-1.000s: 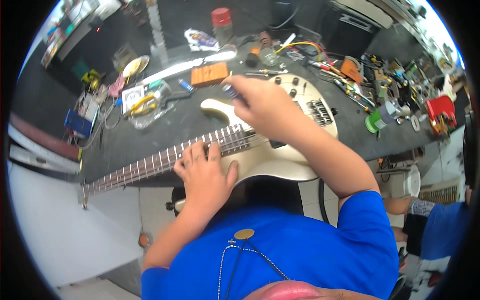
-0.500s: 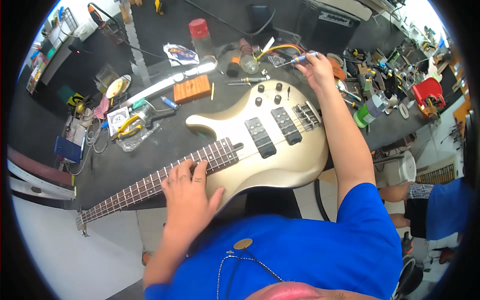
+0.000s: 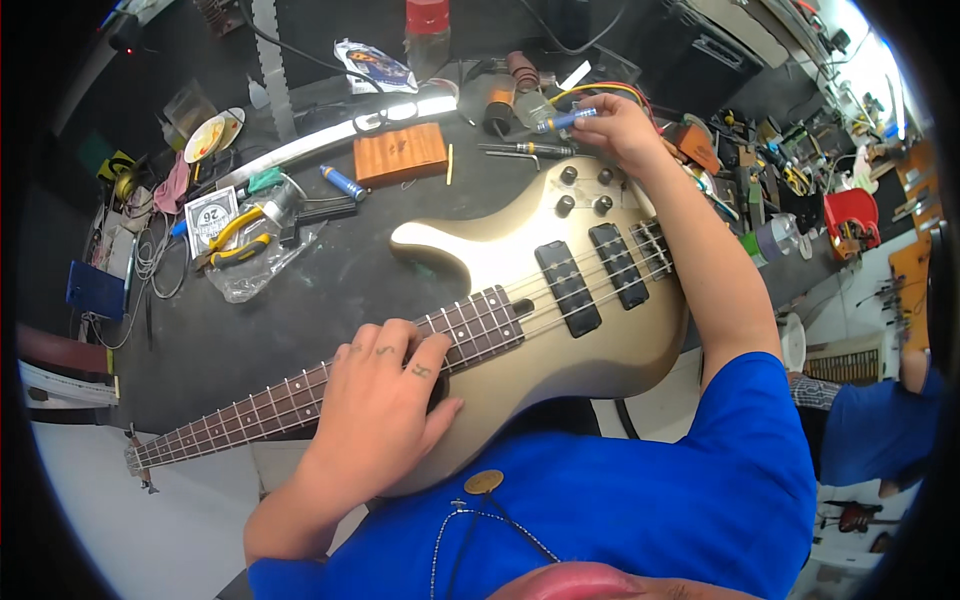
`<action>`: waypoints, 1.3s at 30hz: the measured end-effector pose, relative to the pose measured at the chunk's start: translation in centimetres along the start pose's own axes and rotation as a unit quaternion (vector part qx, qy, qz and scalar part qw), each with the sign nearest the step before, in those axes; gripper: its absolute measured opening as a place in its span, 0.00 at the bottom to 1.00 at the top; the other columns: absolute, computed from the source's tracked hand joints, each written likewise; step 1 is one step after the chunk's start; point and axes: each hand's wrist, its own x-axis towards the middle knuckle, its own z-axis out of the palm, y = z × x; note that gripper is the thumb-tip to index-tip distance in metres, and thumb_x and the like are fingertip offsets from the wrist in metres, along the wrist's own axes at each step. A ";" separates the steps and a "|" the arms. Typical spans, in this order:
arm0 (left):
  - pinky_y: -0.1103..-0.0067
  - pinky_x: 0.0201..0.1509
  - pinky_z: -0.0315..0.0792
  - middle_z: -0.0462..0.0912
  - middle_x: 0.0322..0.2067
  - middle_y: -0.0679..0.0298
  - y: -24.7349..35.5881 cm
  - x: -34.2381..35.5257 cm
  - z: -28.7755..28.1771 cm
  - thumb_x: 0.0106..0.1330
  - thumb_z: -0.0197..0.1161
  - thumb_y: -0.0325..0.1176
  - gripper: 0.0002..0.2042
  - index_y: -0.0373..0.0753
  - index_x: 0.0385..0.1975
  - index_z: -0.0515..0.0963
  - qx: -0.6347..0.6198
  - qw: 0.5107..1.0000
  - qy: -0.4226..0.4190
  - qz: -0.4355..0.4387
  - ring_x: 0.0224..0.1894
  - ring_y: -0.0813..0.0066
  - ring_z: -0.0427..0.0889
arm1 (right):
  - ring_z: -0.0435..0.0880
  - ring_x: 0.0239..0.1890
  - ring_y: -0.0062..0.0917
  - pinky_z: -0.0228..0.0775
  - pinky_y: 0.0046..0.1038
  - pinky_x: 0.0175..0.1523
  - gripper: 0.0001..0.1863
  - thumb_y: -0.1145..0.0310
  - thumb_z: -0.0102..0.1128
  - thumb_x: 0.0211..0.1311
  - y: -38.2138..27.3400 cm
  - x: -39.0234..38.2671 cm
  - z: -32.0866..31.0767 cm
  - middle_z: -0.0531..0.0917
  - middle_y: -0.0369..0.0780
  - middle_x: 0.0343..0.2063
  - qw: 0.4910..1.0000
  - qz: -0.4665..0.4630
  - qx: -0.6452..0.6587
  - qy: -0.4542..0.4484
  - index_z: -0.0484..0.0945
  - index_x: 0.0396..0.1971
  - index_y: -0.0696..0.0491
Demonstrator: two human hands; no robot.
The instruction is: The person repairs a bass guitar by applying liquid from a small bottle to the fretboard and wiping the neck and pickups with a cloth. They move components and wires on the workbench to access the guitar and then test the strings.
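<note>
Head-worn wide fisheye view, upright, facing down, near above bass guitar (image 3: pixel 545 358) and workbench (image 3: pixel 335 292)

The location is an instrument workshop. Indicators: a dark, flat workbench (image 3: pixel 350 265) carrying a metallic gold electric bass guitar (image 3: pixel 500 250), yellow-and-black pliers (image 3: pixel 240 240), a rectangular brown wooden block (image 3: pixel 400 157) and assorted metal hand tools (image 3: pixel 796 180) (most densely grouped at the right); a black, box-shaped amplifier (image 3: pixel 685 52) stands at the rear.
</note>
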 end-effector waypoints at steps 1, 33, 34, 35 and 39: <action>0.58 0.60 0.73 0.77 0.55 0.53 -0.4 0.2 -0.2 0.59 0.81 0.36 0.30 0.38 0.62 0.79 -0.006 1.000 -0.019 0.000 0.56 0.49 0.77 | 0.90 0.54 0.34 0.86 0.35 0.61 0.17 0.73 0.74 0.71 0.0 -0.2 0.7 0.87 0.46 0.54 1.000 0.002 -0.003 -0.002 0.82 0.55 0.61; 0.59 0.60 0.72 0.81 0.54 0.55 -0.8 0.8 -2.9 0.54 0.83 0.33 0.24 0.37 0.52 0.85 -0.030 0.996 -0.080 0.019 0.56 0.51 0.79 | 0.95 0.47 0.44 0.87 0.45 0.50 0.15 0.60 0.74 0.64 -3.6 1.8 12.7 0.94 0.47 0.42 0.662 -0.170 -0.718 -0.134 0.92 0.44 0.54; 0.60 0.60 0.72 0.82 0.53 0.55 -0.3 1.2 -3.3 0.56 0.82 0.34 0.23 0.37 0.52 0.85 -0.026 0.997 -0.076 0.010 0.55 0.51 0.80 | 0.94 0.48 0.45 0.86 0.46 0.51 0.16 0.58 0.74 0.65 -5.2 0.3 12.5 0.93 0.47 0.42 0.715 -0.155 -0.670 -0.126 0.91 0.44 0.54; 0.60 0.60 0.72 0.82 0.53 0.55 -0.1 1.5 -3.3 0.56 0.82 0.34 0.23 0.37 0.52 0.85 -0.029 0.996 -0.082 0.006 0.55 0.51 0.80 | 0.93 0.48 0.46 0.85 0.46 0.53 0.17 0.57 0.74 0.66 -6.4 -1.3 12.0 0.93 0.48 0.41 0.766 -0.139 -0.618 -0.113 0.90 0.44 0.54; 0.58 0.64 0.71 0.82 0.52 0.53 0.2 2.3 -2.4 0.58 0.81 0.32 0.21 0.37 0.51 0.84 -0.041 0.996 -0.070 -0.037 0.57 0.49 0.79 | 0.92 0.46 0.46 0.83 0.47 0.54 0.16 0.55 0.73 0.65 -8.5 -5.5 9.5 0.92 0.48 0.40 0.854 -0.113 -0.506 -0.054 0.90 0.44 0.51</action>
